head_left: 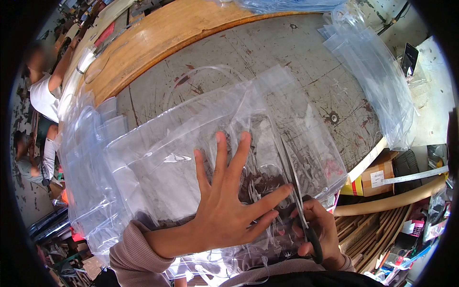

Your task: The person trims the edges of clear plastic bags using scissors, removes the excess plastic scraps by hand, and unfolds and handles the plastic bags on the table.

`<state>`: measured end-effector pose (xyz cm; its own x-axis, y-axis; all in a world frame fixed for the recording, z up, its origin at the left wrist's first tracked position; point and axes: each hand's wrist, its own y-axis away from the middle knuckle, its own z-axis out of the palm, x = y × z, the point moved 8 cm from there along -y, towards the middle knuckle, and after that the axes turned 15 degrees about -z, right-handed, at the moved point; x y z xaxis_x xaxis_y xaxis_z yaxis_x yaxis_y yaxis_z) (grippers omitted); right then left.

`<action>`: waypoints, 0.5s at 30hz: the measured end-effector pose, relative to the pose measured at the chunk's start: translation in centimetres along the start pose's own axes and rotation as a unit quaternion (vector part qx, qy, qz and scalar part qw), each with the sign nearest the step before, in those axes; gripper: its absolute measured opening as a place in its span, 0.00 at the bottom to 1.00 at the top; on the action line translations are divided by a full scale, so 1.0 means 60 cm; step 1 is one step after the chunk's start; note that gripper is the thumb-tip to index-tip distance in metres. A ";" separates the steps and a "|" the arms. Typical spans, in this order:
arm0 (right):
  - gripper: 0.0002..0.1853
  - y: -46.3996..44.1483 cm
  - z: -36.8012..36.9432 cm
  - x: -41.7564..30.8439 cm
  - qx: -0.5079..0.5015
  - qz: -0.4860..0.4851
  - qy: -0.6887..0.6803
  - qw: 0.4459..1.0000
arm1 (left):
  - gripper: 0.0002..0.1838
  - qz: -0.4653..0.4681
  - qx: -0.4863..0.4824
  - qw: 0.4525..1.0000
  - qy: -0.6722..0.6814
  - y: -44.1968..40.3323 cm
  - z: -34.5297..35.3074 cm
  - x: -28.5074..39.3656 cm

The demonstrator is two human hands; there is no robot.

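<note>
A clear plastic bag (158,167) with a loop handle lies flat on the scratched grey table. My left hand (220,205) presses down on it, palm down with the fingers spread. In my right hand (325,229) is a pair of scissors (313,241) with dark handles, held at the bag's lower right. Its long metal blades point away from me, along a lengthwise edge in the plastic beside my left fingertips. Whether the blades are apart or together is hard to make out.
Piles of clear plastic (91,186) hang over the left side, and more plastic pieces (377,91) lie at the right. A wooden board (158,40) borders the far side. Beyond the right edge are a cardboard box (377,179) and a phone (409,58). Other people are at left.
</note>
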<state>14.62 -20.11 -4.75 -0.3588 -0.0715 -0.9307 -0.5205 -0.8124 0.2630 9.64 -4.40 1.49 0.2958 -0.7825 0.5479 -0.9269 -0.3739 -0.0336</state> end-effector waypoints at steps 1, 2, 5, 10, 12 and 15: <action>0.44 -0.001 0.001 -0.002 0.002 -0.006 -0.003 1.000 | 0.21 0.001 -0.002 1.000 0.000 0.000 0.000 0.000; 0.44 -0.001 -0.001 -0.002 0.002 -0.006 -0.004 1.000 | 0.21 0.000 -0.002 1.000 0.000 0.000 0.000 0.001; 0.45 0.000 -0.001 -0.001 -0.013 0.003 0.021 1.000 | 0.22 0.000 -0.010 1.000 0.007 0.001 0.002 0.001; 0.45 -0.001 -0.003 0.000 -0.020 0.017 0.024 0.999 | 0.24 0.006 -0.003 1.000 0.011 0.002 0.002 0.001; 0.45 -0.001 -0.002 0.001 -0.009 0.016 0.015 1.000 | 0.23 0.006 -0.001 1.000 0.011 0.002 0.002 0.001; 0.44 -0.004 0.001 -0.002 0.005 0.012 0.001 1.000 | 0.23 0.008 0.004 1.000 0.013 0.001 0.001 0.001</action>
<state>14.71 -19.86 -4.69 -0.3695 -0.0924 -0.9246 -0.5196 -0.8044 0.2880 9.61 -4.51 1.48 0.2749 -0.7754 0.5684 -0.9296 -0.3653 -0.0488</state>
